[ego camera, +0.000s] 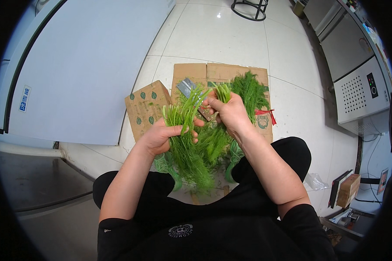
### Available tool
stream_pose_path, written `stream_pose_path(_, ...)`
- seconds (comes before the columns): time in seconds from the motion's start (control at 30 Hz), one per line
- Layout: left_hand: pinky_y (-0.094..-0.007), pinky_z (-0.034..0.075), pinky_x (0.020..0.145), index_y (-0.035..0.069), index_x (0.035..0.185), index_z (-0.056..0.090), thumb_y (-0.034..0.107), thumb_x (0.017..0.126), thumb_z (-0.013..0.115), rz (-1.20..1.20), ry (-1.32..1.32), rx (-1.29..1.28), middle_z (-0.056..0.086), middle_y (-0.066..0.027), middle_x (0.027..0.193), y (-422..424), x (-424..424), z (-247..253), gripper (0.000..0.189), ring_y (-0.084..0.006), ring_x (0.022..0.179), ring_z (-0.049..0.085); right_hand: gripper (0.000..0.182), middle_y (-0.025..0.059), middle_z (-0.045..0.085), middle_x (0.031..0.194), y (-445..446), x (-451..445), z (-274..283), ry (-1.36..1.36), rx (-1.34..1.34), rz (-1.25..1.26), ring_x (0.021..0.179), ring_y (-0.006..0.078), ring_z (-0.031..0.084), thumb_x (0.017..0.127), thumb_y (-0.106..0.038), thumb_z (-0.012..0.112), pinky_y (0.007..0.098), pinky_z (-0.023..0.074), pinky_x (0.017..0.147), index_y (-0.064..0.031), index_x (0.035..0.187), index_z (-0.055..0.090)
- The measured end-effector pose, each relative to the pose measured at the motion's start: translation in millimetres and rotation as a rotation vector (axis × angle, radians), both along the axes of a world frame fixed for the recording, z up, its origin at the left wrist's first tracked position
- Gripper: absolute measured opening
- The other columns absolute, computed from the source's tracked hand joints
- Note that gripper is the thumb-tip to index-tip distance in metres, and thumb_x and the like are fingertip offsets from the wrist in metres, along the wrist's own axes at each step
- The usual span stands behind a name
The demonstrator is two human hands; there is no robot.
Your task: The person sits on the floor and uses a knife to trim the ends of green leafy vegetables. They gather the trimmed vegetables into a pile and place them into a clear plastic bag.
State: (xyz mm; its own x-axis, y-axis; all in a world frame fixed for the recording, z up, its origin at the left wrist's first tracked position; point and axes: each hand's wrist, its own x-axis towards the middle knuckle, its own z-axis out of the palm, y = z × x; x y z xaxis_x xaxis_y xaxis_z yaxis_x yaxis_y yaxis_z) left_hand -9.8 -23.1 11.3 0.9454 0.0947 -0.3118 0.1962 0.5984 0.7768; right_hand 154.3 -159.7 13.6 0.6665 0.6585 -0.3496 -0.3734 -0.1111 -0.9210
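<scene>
My left hand (pixel 165 135) grips a thick bunch of feathery green herb, likely dill or fennel (pixel 191 160), its pale stems up and its fronds hanging between my knees. To the right, my right hand (pixel 230 109) is closed around a smaller bundle of cut stems (pixel 222 92); its lower part is hidden behind the hand. Between and beyond both hands a cleaver (pixel 187 87) lies on flattened cardboard (pixel 189 70), partly covered by stems. A further pile of the same herb (pixel 250 89) rests on the cardboard's right side, near a red strip (pixel 264 112).
A cardboard box (pixel 145 106) printed with leaf marks stands at the left, close to a large white appliance (pixel 85 65). Steel cabinets (pixel 346 42) line the right. A black stool (pixel 250 9) is at the far end of the tiled floor (pixel 212 32). A plastic bag (pixel 316 181) lies right of my knee.
</scene>
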Motion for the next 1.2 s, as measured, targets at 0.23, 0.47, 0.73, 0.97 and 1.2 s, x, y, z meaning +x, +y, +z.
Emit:
stream_pose_path(0.23,-0.0395,0.056,0.077,-0.001,0.117,0.055,0.013,0.083,0.071,-0.024,0.005,0.026,0.063,-0.0169,0.110,5,-1,-10,0.040,-0.0219,0.085,0.065,0.024,0.0079,0.068,0.085,1,13,1,0.018,-0.037,-0.095,0.063,0.0105,0.060,0.090,-0.023,0.066,0.0232,0.0409,0.046,0.0005,0.095,0.063)
stream_pose_path(0.47,-0.0403,0.055,0.075,0.001,0.115,0.057,0.015,0.084,0.071,-0.152,0.020,0.063,0.063,-0.0171,0.111,0,-2,-7,0.037,-0.0228,0.085,0.064,0.034,0.0065,0.068,0.091,3,14,7,0.182,0.161,0.136,0.067,0.0071,0.056,0.090,-0.032,0.066,0.0195,0.0344,0.047,-0.0020,0.107,0.064)
stream_pose_path(0.73,-0.0409,0.055,0.082,-0.002,0.130,0.046,0.013,0.086,0.067,0.007,0.029,0.034,0.062,-0.0172,0.115,2,0,-10,0.051,-0.0235,0.089,0.065,0.014,0.0039,0.060,0.077,0,27,-5,0.033,0.022,-0.091,0.065,0.0117,0.057,0.094,-0.015,0.055,0.0260,0.0453,0.053,-0.0043,0.102,0.052)
stream_pose_path(0.97,-0.0417,0.054,0.085,-0.003,0.122,0.053,0.006,0.089,0.060,0.047,0.045,-0.034,0.064,-0.0161,0.111,7,1,-19,0.035,-0.0267,0.098,0.065,0.024,0.0000,0.047,0.064,7,-1,-13,0.169,0.087,0.171,0.056,0.0124,0.049,0.098,-0.027,0.055,0.0278,0.0462,0.054,-0.0054,0.088,0.052)
stream_pose_path(1.2,-0.0413,0.053,0.088,-0.004,0.121,0.054,0.007,0.089,0.059,0.116,0.066,-0.052,0.064,-0.0159,0.112,1,2,-19,0.033,-0.0260,0.102,0.063,0.020,0.0070,0.060,0.075,9,-8,-16,0.196,0.090,0.166,0.059,0.0130,0.058,0.093,-0.020,0.063,0.0263,0.0469,0.048,-0.0017,0.092,0.055)
